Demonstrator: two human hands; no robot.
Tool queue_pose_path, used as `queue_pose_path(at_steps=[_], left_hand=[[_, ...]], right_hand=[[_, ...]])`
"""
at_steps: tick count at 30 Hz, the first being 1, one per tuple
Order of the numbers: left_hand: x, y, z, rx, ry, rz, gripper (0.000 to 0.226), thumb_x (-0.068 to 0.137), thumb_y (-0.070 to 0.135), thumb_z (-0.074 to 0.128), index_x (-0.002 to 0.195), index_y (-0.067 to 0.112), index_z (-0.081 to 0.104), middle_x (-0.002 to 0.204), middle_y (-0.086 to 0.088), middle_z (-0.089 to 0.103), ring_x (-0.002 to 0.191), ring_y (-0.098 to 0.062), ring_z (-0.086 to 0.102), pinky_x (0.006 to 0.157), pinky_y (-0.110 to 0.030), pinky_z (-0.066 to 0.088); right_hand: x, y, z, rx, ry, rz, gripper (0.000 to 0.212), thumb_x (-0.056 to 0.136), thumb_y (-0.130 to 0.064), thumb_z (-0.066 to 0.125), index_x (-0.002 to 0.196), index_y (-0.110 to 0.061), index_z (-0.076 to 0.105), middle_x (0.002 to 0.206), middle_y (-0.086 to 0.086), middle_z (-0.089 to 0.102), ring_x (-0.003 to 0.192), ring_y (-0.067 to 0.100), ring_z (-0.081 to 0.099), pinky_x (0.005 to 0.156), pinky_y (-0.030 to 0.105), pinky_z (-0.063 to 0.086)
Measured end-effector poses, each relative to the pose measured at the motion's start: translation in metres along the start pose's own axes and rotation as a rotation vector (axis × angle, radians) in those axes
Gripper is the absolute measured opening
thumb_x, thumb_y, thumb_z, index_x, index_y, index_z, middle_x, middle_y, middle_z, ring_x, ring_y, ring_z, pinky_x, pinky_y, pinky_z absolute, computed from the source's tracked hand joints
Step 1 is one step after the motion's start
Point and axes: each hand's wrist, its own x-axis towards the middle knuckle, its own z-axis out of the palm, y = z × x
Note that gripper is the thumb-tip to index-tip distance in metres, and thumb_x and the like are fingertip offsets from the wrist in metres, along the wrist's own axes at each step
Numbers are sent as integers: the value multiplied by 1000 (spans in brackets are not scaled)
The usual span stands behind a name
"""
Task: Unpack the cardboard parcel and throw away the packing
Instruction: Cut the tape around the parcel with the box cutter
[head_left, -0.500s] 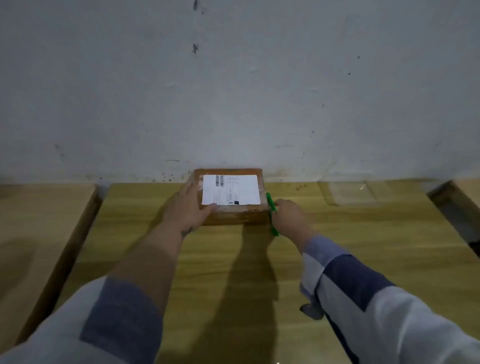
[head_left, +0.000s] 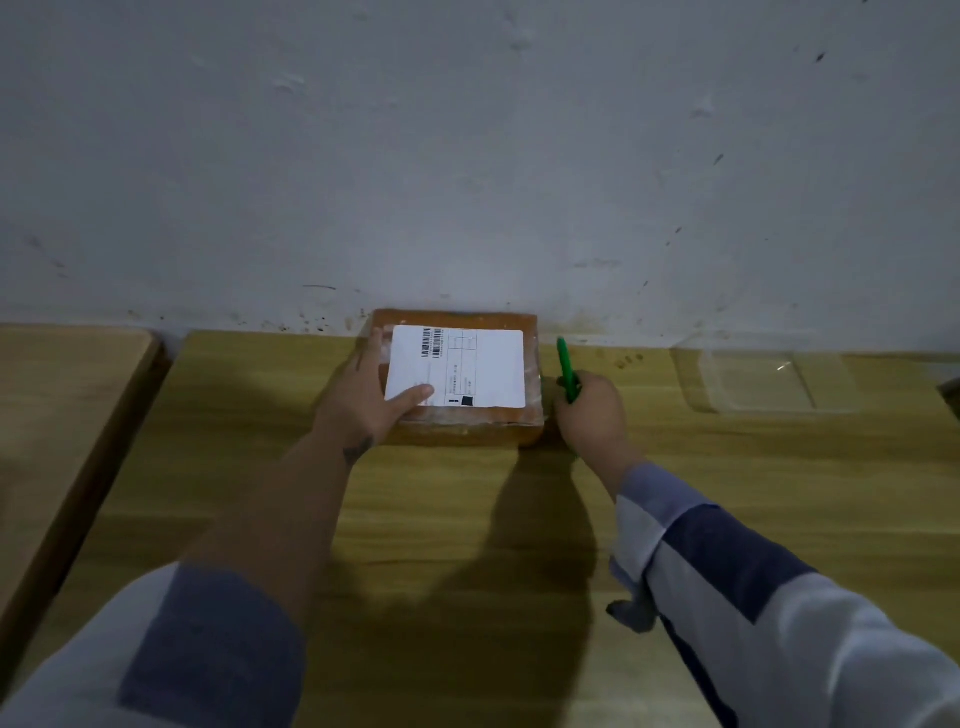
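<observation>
A flat brown cardboard parcel (head_left: 467, 423) wrapped in clear tape lies on the wooden table (head_left: 415, 519), pushed against the wall. A white shipping label (head_left: 488, 364) with a barcode covers its top. My left hand (head_left: 371, 397) rests flat on the parcel's left side, thumb lying across the label's near corner. My right hand (head_left: 592, 415) sits just right of the parcel and grips a slim green tool (head_left: 566, 369) that points up and away along the parcel's right edge. Its tip is too small to make out.
A clear plastic tray (head_left: 763, 376) lies on the table at the back right. A second wooden table (head_left: 57, 415) stands to the left across a narrow gap. The grey wall (head_left: 467, 156) rises right behind the parcel. A dark edge shows at far right.
The green tool has shifted further back along the parcel's right edge, its tip raised. My left hand holds its place on the parcel. The view has dipped slightly.
</observation>
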Motion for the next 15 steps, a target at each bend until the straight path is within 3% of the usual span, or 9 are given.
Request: queue_pose_path(at_steps=[2,5,7,9,13,15], left_hand=[[-6,9,-3,8,6,5,111,68,70,66,149,41,-3,153,5,36,135,-24,40,105,-51,41],[-9,12,-2,8,15,0,105,76,57,69,152,31,1,155,3,31,138,-26,35,109,-50,36],[-9,10,-3,-1,21,6,106,76,58,69,152,31,1,155,2,32,138,-27,35,108,-52,37],[-9,10,-4,-10,26,7,106,77,56,69,153,29,1,155,2,31,139,-28,33,109,-52,35],[-13,12,-3,-59,53,-10,104,77,48,73,154,26,7,156,0,29,141,-27,30,111,-47,33],[-19,12,-3,-79,66,-16,103,77,47,74,154,25,9,156,0,28,141,-27,30,110,-44,33]], right_hand=[[2,-7,-9,67,41,-61,29,95,-13,49,122,-7,54,108,15,61,82,24,57,66,31,46],[1,-21,-17,218,24,-61,33,97,-18,46,130,-11,50,104,14,63,79,23,57,66,32,47],[-2,-28,-17,357,-24,32,35,95,-24,53,127,-13,53,95,9,62,73,20,57,63,33,51],[-7,-33,-13,471,-112,103,35,88,-28,63,119,-12,57,82,4,59,62,15,53,52,26,45],[-19,-37,-10,682,-146,198,40,84,-15,69,121,-8,57,90,10,66,64,16,59,52,25,50],[-23,-36,-14,703,-166,214,41,83,-12,70,122,-7,56,83,10,65,60,17,57,54,27,53]])
